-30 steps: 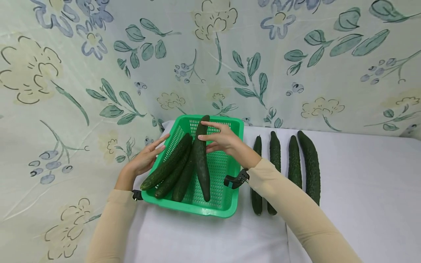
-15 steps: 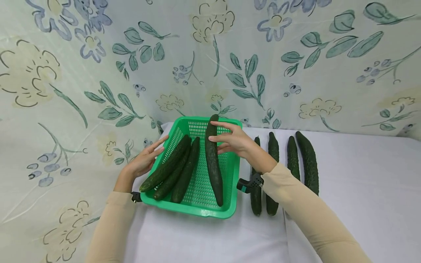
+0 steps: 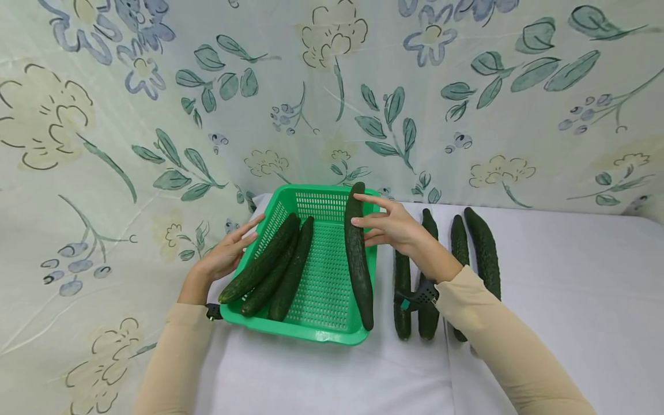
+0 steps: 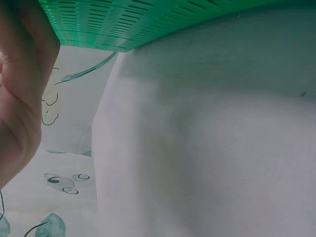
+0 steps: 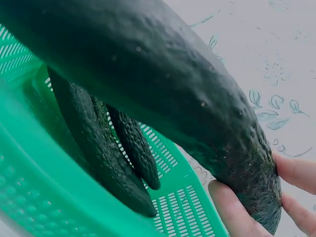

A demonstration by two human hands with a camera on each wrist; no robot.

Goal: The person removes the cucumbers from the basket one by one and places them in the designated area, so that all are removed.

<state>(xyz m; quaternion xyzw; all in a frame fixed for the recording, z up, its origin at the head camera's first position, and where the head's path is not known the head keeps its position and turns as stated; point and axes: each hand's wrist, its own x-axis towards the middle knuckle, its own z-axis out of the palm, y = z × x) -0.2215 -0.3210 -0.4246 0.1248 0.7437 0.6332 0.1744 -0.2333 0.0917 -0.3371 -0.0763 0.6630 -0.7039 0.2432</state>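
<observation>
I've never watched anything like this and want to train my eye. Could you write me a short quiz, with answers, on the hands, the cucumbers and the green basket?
1. Count: how many cucumbers lie in the green basket, leaving out the held cucumber?
2. Choose: in the head view, the right grip has the held cucumber nearest the basket's A) left side; B) middle; C) right side.
3. True or false: the left grip holds a cucumber.

Key: 1. Three. 2. C. 3. False; the left grip is at the basket's left side.
</observation>
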